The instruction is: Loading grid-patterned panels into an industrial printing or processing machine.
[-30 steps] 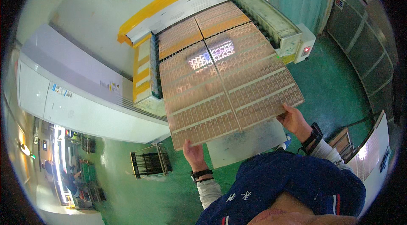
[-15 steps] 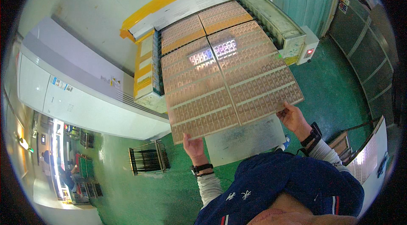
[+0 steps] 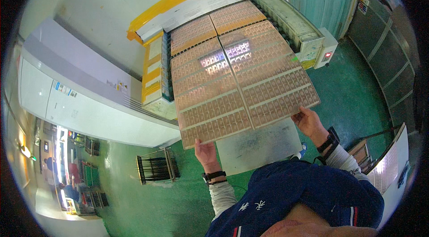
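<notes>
Two copper-coloured circuit board panels lie side by side in front of me, their near ends jutting out from a conveyor machine. At the front edge of the left panel, my left hand is closed, fingertips at the edge near its outer corner. My right hand pinches the front edge of the right panel, toward its outer corner. Rows of small repeated shapes cover both panels, and a bright reflection crosses their middle. Beyond them lie two more panels between the side rails. The fingers beneath the edges are partly hidden.
A grey plate sits low below the panels' front edge. A black-slatted rack stands on the green floor at left. Along the left is a long white unit. At right are a control box and dark framed panels.
The two near panels have shifted slightly away from me at their left front corner. My left hand has moved up a little with that edge; my right hand has barely moved.
</notes>
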A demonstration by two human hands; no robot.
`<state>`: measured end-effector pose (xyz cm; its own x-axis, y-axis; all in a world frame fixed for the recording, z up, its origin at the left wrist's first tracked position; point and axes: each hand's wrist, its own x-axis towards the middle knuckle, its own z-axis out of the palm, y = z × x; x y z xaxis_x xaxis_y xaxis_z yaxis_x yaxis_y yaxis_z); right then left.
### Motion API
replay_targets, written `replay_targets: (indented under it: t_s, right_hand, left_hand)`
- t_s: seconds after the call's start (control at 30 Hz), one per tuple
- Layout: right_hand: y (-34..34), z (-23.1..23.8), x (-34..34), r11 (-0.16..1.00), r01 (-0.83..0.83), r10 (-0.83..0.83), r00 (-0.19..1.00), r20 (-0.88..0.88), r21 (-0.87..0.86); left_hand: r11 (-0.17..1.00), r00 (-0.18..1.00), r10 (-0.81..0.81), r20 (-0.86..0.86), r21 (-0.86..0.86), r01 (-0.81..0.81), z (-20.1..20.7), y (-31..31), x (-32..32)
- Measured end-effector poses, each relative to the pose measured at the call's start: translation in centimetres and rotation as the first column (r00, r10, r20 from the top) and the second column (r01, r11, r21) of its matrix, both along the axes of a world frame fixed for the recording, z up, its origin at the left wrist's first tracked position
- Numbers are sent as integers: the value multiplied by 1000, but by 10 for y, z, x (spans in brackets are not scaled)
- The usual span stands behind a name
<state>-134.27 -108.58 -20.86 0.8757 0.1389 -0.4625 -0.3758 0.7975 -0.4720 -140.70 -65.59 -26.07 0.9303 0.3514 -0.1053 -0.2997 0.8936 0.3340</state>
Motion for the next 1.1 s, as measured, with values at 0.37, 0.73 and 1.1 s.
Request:
replay_targets:
  t_s: [0.37,0.73,1.1]
  right_hand:
    - [2,5,13,999,39,-39,998,59,5]
    - [2,9,26,996,80,-81,996,-24,-36]
    - [-2,-2,48,999,27,-26,999,19,-38]
  left_hand:
    - [996,987,69,-143,70,-59,18,-6,17]
    - [996,999,7,-36,90,-4,12,3,28]
    - [992,986,85,-140,109,-70,43,-12,51]
